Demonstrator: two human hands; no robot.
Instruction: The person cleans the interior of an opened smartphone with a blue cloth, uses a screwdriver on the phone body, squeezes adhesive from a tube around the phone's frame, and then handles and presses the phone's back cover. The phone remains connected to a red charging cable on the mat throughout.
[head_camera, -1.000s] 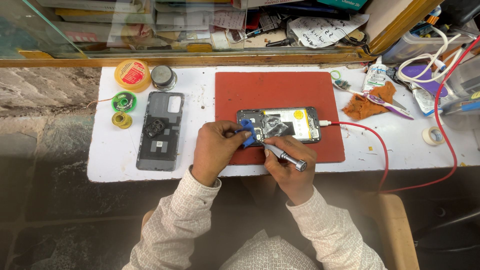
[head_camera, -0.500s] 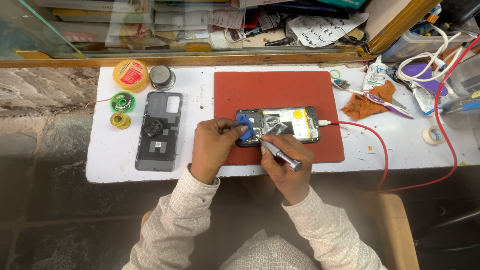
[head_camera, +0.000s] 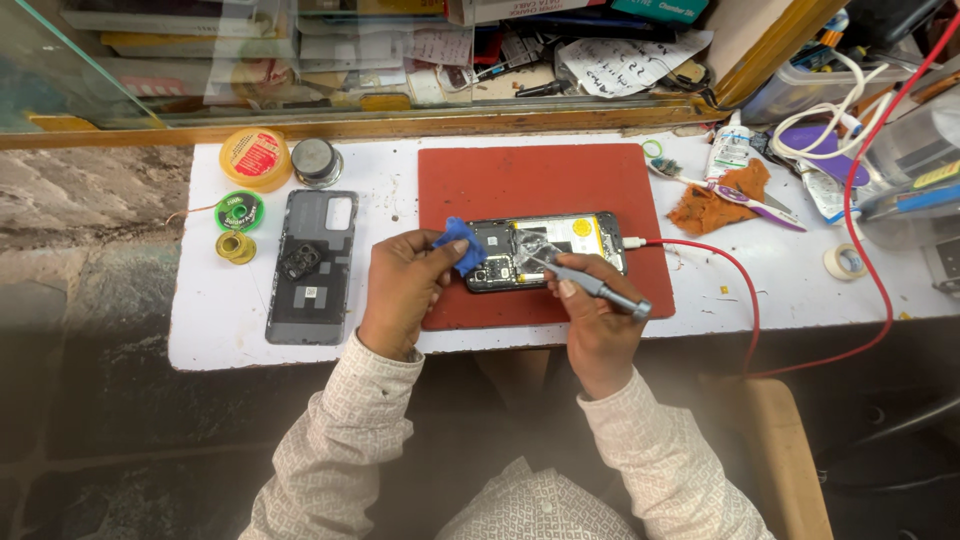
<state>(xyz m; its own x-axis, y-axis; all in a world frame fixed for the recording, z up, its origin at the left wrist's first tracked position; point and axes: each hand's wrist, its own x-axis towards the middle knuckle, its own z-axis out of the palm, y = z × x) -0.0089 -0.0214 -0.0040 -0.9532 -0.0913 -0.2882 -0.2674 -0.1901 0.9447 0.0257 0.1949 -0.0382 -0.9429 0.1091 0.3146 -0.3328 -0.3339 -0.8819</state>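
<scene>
Left hand (head_camera: 400, 290) on blue cloth (head_camera: 463, 246)

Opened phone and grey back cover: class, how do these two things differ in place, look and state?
The opened phone lies on the red mat; the grey back cover lies on the white table. The phone shows exposed parts with a red cable plugged in; the cover is plain, unconnected. Both hands work at the phone; the cover lies untouched. Both lie flat.
</scene>
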